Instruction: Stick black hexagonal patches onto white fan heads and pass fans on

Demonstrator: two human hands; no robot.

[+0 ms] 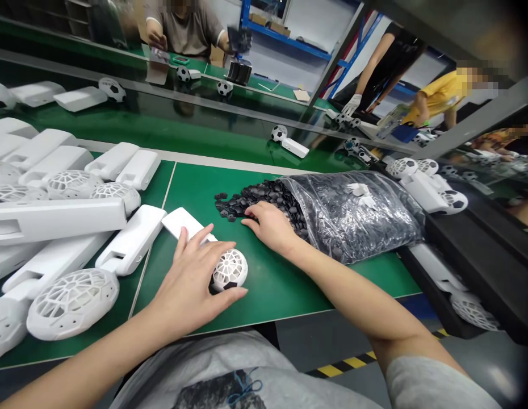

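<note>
A white handheld fan (230,269) with a football-patterned grille lies on the green bench, its handle pointing to the far left. Across it rests my left hand (196,272), fingers spread, thumb at the near rim and index finger at the far side of the round head; one black patch shows on that rim. My right hand (270,227) is at the edge of a pile of small black plastic pieces (268,193), with thumb and forefinger drawn together; whatever is between the tips is hidden. The pile spills from a clear plastic bag (357,216).
Many white fans (72,301) are heaped at the left. Several patched fans (430,182) sit on black trays (481,272) at the right. Beyond the bench runs a green conveyor (230,142) carrying a fan (293,147). Other people (187,28) work across it.
</note>
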